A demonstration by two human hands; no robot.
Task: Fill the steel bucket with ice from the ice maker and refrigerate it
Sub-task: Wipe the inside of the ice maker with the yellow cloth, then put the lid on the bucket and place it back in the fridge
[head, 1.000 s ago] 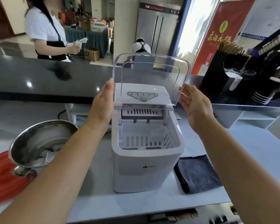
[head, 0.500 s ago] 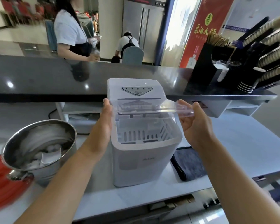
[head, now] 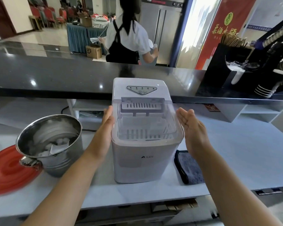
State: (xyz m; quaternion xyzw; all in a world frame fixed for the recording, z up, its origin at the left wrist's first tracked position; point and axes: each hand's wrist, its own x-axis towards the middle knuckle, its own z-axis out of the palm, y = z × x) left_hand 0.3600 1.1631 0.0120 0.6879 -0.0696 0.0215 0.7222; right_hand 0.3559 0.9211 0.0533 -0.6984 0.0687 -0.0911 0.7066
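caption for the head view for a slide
Left hand and right hand, open, flank the ice maker, clear lid down; steel bucket with ice stands beside it.

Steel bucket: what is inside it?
Inside the steel bucket lie white ice pieces and a pale scoop resting on them. The bottom is hidden under the ice, so how deep the ice goes cannot be seen.
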